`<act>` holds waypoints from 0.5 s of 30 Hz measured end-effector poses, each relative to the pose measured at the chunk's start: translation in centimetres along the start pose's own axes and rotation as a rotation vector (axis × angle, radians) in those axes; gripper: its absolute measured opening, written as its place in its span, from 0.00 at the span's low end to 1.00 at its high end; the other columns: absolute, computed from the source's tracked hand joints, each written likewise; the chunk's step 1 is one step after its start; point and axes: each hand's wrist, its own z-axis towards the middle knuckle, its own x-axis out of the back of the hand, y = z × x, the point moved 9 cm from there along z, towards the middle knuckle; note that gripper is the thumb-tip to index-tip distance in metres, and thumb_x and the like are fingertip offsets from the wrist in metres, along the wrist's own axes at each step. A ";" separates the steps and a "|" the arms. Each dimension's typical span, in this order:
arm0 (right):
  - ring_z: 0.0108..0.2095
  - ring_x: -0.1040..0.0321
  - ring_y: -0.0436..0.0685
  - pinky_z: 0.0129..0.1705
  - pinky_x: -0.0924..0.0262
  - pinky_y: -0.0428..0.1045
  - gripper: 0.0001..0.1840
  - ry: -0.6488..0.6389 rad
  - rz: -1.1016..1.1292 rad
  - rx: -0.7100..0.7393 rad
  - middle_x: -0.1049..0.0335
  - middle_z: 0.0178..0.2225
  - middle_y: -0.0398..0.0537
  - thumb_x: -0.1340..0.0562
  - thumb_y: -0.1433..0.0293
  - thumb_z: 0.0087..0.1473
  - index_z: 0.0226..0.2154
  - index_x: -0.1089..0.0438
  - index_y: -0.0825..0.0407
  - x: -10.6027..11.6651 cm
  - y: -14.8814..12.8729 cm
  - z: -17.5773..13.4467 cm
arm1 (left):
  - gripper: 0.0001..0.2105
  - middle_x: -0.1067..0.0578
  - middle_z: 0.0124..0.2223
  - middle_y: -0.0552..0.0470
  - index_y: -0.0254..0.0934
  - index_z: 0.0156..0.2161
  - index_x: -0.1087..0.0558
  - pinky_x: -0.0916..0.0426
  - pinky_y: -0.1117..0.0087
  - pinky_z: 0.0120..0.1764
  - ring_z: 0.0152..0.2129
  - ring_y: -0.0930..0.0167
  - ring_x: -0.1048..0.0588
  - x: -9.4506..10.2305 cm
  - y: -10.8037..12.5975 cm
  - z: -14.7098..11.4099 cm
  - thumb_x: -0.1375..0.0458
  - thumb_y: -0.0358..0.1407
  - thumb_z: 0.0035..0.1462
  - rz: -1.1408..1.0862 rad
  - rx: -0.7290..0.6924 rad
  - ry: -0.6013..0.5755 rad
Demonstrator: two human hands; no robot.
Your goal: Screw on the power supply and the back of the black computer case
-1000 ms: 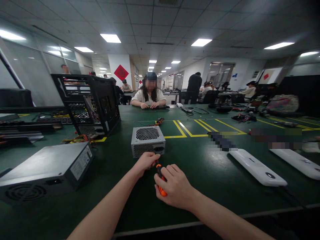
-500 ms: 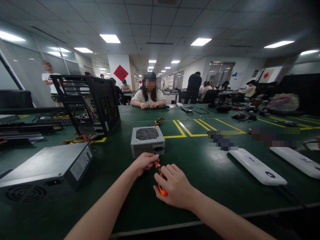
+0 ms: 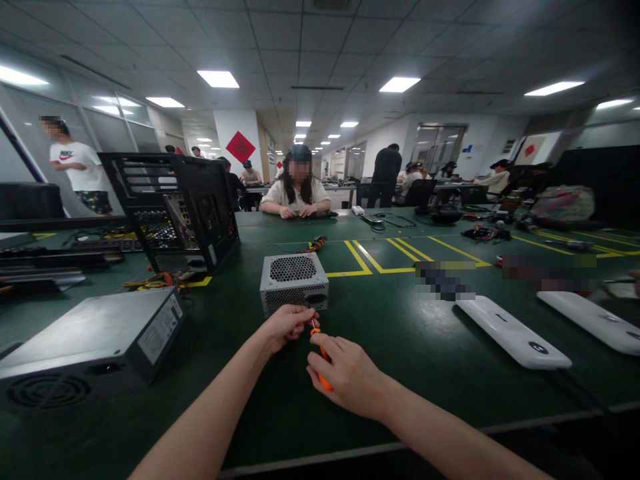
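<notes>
In front of me a grey power supply unit (image 3: 294, 270) sits on the green table, its perforated grille facing up and a socket on its near side. My right hand (image 3: 345, 373) is closed around the orange handle of a screwdriver (image 3: 325, 384). The thin shaft points away from me towards the unit's near side. My left hand (image 3: 287, 327) is closed in a pinch around the far end of that shaft, close against the unit. These fingers hide the screwdriver's tip, so I cannot see what it touches.
A larger power supply (image 3: 95, 337) lies at the left, with an open computer case (image 3: 173, 210) behind it. White power banks (image 3: 513, 333) lie at the right. Opposite me a person (image 3: 296, 190) sits at the green table (image 3: 400, 413). Cables (image 3: 387, 220) lie farther back.
The fingers of my right hand have curled further round the screwdriver handle. My left hand stays nearly in place. A person in a white shirt at the far left has moved left.
</notes>
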 end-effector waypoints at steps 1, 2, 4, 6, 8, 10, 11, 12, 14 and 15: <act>0.34 0.39 0.54 0.33 0.43 0.48 0.06 -0.029 0.013 0.012 0.39 0.39 0.53 0.46 0.73 0.49 0.34 0.37 0.54 -0.1 -0.1 0.0 | 0.15 0.29 0.26 0.51 0.29 0.29 0.32 0.64 0.78 0.15 0.10 0.87 0.50 0.1 -0.1 0.1 0.40 0.41 0.41 -0.014 0.008 0.012; 0.35 0.39 0.55 0.34 0.43 0.48 0.09 -0.056 0.020 0.027 0.39 0.40 0.54 0.46 0.73 0.49 0.35 0.37 0.55 -0.2 -0.2 0.0 | 0.14 0.30 0.25 0.52 0.29 0.28 0.32 0.64 0.78 0.15 0.10 0.87 0.50 0.2 -0.2 0.1 0.40 0.40 0.41 -0.024 0.017 0.023; 0.36 0.39 0.56 0.35 0.43 0.49 0.11 -0.092 0.024 0.049 0.39 0.41 0.55 0.47 0.74 0.49 0.38 0.38 0.55 -0.2 -0.4 0.1 | 0.14 0.31 0.23 0.53 0.29 0.27 0.33 0.64 0.78 0.14 0.10 0.87 0.50 0.3 -0.3 0.2 0.40 0.41 0.40 -0.031 0.028 0.036; 0.37 0.40 0.55 0.35 0.44 0.49 0.12 -0.105 0.021 0.063 0.39 0.41 0.54 0.48 0.75 0.50 0.39 0.39 0.55 -0.2 -0.4 0.2 | 0.15 0.31 0.22 0.53 0.29 0.25 0.34 0.64 0.79 0.14 0.09 0.87 0.49 0.3 -0.4 0.2 0.40 0.42 0.40 -0.027 0.027 0.043; 0.36 0.40 0.55 0.35 0.44 0.49 0.11 -0.107 0.018 0.082 0.39 0.40 0.53 0.50 0.75 0.52 0.39 0.39 0.55 -0.2 -0.6 0.2 | 0.16 0.31 0.21 0.54 0.29 0.25 0.35 0.64 0.79 0.14 0.09 0.87 0.49 0.3 -0.4 0.4 0.40 0.42 0.39 -0.018 0.022 0.048; 0.35 0.40 0.54 0.35 0.44 0.49 0.10 -0.100 0.009 0.093 0.38 0.40 0.52 0.50 0.75 0.52 0.38 0.38 0.55 -0.3 -0.6 0.2 | 0.16 0.32 0.20 0.55 0.30 0.25 0.35 0.64 0.79 0.14 0.09 0.87 0.50 0.4 -0.5 0.5 0.40 0.43 0.39 -0.004 0.016 0.062; 0.34 0.40 0.54 0.35 0.45 0.49 0.10 -0.093 0.003 0.093 0.38 0.40 0.51 0.50 0.75 0.53 0.38 0.38 0.55 -0.3 -0.6 0.2 | 0.16 0.33 0.20 0.56 0.30 0.25 0.36 0.64 0.79 0.14 0.09 0.87 0.50 0.5 -0.6 0.5 0.40 0.44 0.40 0.004 0.015 0.070; 0.34 0.40 0.54 0.35 0.45 0.49 0.09 -0.085 -0.004 0.091 0.38 0.40 0.51 0.50 0.75 0.53 0.37 0.38 0.55 -0.3 -0.5 0.2 | 0.16 0.33 0.19 0.56 0.31 0.25 0.36 0.64 0.79 0.14 0.09 0.86 0.50 0.5 -0.6 0.6 0.40 0.44 0.40 0.012 0.012 0.075; 0.34 0.40 0.54 0.34 0.45 0.49 0.08 -0.067 -0.011 0.080 0.38 0.39 0.51 0.50 0.75 0.53 0.35 0.37 0.55 -0.4 -0.4 0.2 | 0.16 0.33 0.19 0.57 0.31 0.25 0.36 0.64 0.79 0.14 0.09 0.86 0.50 0.4 -0.5 0.6 0.41 0.44 0.40 0.023 0.004 0.074; 0.34 0.40 0.54 0.34 0.45 0.48 0.08 -0.060 -0.009 0.076 0.37 0.38 0.51 0.50 0.75 0.53 0.35 0.37 0.55 -0.4 -0.3 0.2 | 0.16 0.34 0.19 0.57 0.31 0.25 0.36 0.64 0.78 0.13 0.09 0.86 0.50 0.4 -0.4 0.5 0.41 0.45 0.40 0.026 -0.001 0.069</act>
